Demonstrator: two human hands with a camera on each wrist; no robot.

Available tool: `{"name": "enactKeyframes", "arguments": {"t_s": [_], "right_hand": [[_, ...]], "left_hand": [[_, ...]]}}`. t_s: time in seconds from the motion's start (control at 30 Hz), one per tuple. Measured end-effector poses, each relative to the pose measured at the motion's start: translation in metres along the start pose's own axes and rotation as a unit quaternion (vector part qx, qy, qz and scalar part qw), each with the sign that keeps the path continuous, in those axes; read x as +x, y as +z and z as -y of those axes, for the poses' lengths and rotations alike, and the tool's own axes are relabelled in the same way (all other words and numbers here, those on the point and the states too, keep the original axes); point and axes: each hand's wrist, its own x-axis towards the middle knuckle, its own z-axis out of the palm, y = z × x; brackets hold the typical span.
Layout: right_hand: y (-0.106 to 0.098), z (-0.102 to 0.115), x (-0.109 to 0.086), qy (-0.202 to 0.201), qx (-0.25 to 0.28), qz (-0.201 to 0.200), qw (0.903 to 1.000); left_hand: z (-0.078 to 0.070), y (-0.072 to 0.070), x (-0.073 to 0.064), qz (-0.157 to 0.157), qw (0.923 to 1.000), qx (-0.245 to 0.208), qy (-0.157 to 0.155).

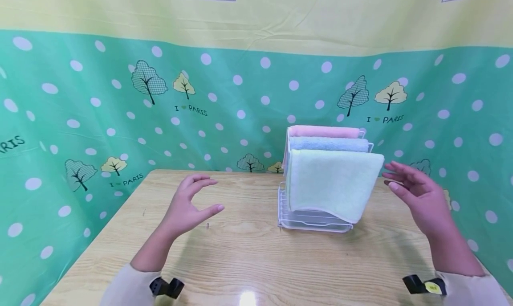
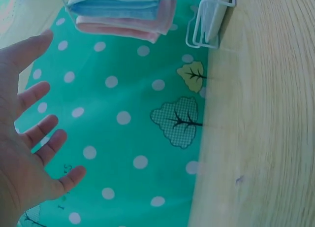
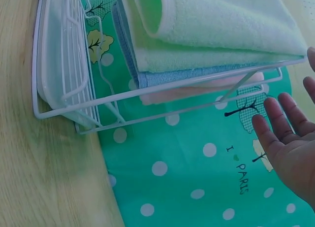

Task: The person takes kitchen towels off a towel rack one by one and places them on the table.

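Three small towels hang over the bars of a white wire rack [image 1: 316,226] on the table. In front is a pale green towel [image 1: 334,181], its lower edge slanting down to the right. Behind it a blue towel [image 1: 328,144] and, farthest back, a pink towel [image 1: 324,131] show mainly their top folds. My right hand [image 1: 418,197] hovers just right of the green towel, fingers loosely bent and holding nothing. Well left of the rack, my left hand [image 1: 192,206] is raised over the table with thumb and fingers spread apart, touching nothing.
A light wood-grain table [image 1: 248,257] carries the rack, which has a tray [image 3: 54,64] at its base. Behind and beside the table hangs a green and yellow curtain [image 1: 224,92] with dots and trees. Each wrist wears a small black device.
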Motion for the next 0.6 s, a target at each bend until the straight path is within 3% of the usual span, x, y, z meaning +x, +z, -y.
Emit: {"name": "enactKeyframes", "arguments": {"t_s": [0.37,0.6], "right_hand": [[0.006,0.004,0.011,-0.024,0.054,-0.026,0.9979],[0.009,0.007,0.016,-0.004,0.051,-0.048,0.9976]], "left_hand": [[-0.013,0.003,0.009,0.010,0.9995,-0.012,0.026],[-0.020,0.006,0.018,0.016,0.9986,-0.020,0.046]]}}
